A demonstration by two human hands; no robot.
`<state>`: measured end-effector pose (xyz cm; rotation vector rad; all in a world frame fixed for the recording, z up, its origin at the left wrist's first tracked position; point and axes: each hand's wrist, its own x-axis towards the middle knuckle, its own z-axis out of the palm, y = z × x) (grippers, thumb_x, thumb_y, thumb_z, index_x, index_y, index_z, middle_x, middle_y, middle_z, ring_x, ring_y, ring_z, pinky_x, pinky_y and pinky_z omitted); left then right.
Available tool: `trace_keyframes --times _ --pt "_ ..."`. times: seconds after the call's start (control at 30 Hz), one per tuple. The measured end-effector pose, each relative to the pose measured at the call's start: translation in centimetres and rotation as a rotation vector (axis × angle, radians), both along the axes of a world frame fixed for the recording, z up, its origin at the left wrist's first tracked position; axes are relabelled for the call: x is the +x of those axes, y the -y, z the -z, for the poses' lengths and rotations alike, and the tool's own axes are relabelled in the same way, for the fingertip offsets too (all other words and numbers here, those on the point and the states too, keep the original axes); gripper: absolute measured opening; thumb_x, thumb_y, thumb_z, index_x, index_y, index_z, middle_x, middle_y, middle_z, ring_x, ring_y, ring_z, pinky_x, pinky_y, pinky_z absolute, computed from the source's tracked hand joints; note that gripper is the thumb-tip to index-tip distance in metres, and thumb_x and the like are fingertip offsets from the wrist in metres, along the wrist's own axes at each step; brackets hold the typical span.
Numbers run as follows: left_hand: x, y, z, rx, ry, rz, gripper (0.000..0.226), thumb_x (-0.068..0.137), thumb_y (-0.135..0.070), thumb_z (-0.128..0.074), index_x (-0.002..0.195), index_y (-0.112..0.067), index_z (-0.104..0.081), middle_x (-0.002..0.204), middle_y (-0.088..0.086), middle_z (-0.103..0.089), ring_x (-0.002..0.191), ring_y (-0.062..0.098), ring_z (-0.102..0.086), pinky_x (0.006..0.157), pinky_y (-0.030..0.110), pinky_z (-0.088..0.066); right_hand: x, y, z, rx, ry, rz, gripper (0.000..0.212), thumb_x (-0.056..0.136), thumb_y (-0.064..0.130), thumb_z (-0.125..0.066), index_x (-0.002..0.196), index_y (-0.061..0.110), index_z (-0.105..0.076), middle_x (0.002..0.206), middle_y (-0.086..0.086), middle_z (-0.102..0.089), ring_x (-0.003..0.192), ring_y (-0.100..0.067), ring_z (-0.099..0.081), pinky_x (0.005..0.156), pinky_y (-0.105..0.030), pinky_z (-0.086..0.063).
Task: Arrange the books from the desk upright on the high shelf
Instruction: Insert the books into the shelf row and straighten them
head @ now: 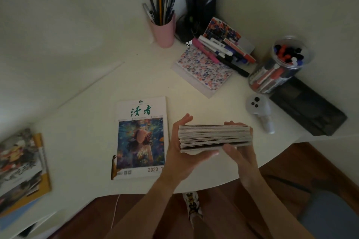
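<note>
We see both hands gripping a stack of books point(214, 137) held on edge above the white table point(93, 141), at about five o'clock from the frame's centre. The left hand point(183, 153) cups the stack's left end, thumb along its near side and fingers point(185, 119) curled over the far side. The right hand point(240, 153) clasps the right end, thumb in front and fingers point(234, 123) wrapped over the back. At nine o'clock from the stack, just beside the left hand, a magazine point(141, 137) lies flat with its cover up. More books point(21, 169) lie at the table's edge at eight o'clock. At twelve o'clock stands a pink pen cup point(164, 32), and at two o'clock a clear marker jar point(279, 66).
</note>
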<state>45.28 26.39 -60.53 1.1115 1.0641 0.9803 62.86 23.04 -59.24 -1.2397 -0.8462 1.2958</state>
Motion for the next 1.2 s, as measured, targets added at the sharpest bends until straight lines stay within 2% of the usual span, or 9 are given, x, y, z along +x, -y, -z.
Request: trace_keyframes --times 0.1,0.23,0.37,0.5,0.73,0.87,0.97,1.1,1.2 --pt "-1.3 -0.2 2.1 -0.009 -0.161 0.070 0.087 0.073 -0.011 -0.092 0.145 -0.011 -0.043 0.135 0.006 -0.061 0.128 0.025 -0.060 0.108 0.048 -0.051 1.0 0.4 0.0 -0.015 0.045 -0.125 0.080 0.074 0.040 -0.081 0.135 0.011 -0.037 0.133 -0.013 -0.048 0.129 -0.018 -0.052 0.101 -0.024 -0.049" --pt "-1.4 -0.4 2.4 -0.036 -0.300 0.047 0.057 0.083 -0.024 -0.086 0.130 -0.007 -0.058 0.116 -0.003 -0.071 0.112 0.012 -0.067 0.093 0.027 -0.057 1.3 -0.2 1.0 -0.094 0.455 -0.166 0.073 0.082 0.051 -0.076 0.137 0.016 -0.045 0.131 0.003 -0.050 0.125 -0.003 -0.050 0.104 -0.024 -0.047" --pt "-1.2 -2.5 2.0 -0.156 -0.391 0.031 0.080 0.073 -0.044 -0.090 0.137 -0.010 -0.056 0.124 -0.002 -0.071 0.116 0.014 -0.068 0.095 0.026 -0.056 1.2 -2.0 1.3 -0.146 0.509 -0.064 0.055 0.089 0.032 -0.077 0.129 0.013 -0.044 0.114 0.015 -0.063 0.104 0.007 -0.063 0.086 -0.020 -0.053" --pt "-0.6 -4.6 1.5 -0.268 -0.591 0.160 0.090 0.063 -0.070 -0.084 0.136 -0.031 -0.047 0.131 -0.003 -0.060 0.118 0.017 -0.062 0.102 0.045 -0.053 2.4 -4.3 0.8 -0.358 0.528 -0.131 0.050 0.090 0.030 -0.075 0.122 0.019 -0.038 0.106 0.005 -0.066 0.096 -0.021 -0.069 0.087 -0.048 -0.058" --pt "1.8 -3.4 0.7 -0.014 -1.212 0.063 0.067 0.083 -0.077 -0.061 0.104 -0.013 -0.064 0.103 0.006 -0.066 0.107 0.023 -0.059 0.101 0.037 -0.041 1.6 -6.3 2.0 -0.661 0.969 -0.145 0.079 0.079 0.065 -0.069 0.124 0.003 -0.050 0.120 -0.019 -0.051 0.113 -0.039 -0.053 0.096 -0.047 -0.048" --pt "-0.8 -2.4 0.4 0.013 -1.155 -0.113 0.064 0.087 -0.072 -0.060 0.119 -0.019 -0.072 0.135 0.010 -0.053 0.131 0.027 -0.046 0.109 0.040 -0.043 -0.2 -6.1 0.0 -0.529 1.216 0.033 0.078 0.080 0.051 -0.078 0.136 0.007 -0.046 0.131 -0.021 -0.044 0.122 -0.042 -0.044 0.096 -0.052 -0.044" --pt "-5.3 -1.9 -0.1 0.028 -1.154 -0.353 0.056 0.094 -0.061 -0.054 0.126 -0.018 -0.066 0.133 0.012 -0.059 0.127 0.033 -0.052 0.104 0.047 -0.049 -4.2 -5.2 -1.5 -0.192 1.140 0.126 0.055 0.088 0.032 -0.073 0.132 0.008 -0.050 0.123 -0.017 -0.052 0.113 -0.034 -0.050 0.090 -0.047 -0.046" --pt "-12.6 -1.6 0.2 -0.282 -1.246 -0.473 0.059 0.095 -0.047 -0.064 0.139 -0.008 -0.053 0.137 0.022 -0.050 0.125 0.041 -0.045 0.094 0.049 -0.047 -12.7 -4.8 -1.1 -0.130 0.917 -0.279 0.050 0.099 0.031 -0.061 0.143 0.016 -0.044 0.132 -0.006 -0.052 0.119 -0.025 -0.054 0.099 -0.040 -0.047" --pt "-15.7 -1.3 0.2 -0.448 -1.202 -0.433 0.068 0.094 -0.044 -0.067 0.144 -0.004 -0.045 0.142 0.022 -0.045 0.130 0.040 -0.042 0.102 0.047 -0.042 -17.3 -5.3 0.5 -0.299 1.048 -0.432 0.063 0.100 0.038 -0.057 0.149 0.008 -0.032 0.140 -0.016 -0.043 0.130 -0.033 -0.044 0.107 -0.041 -0.037"
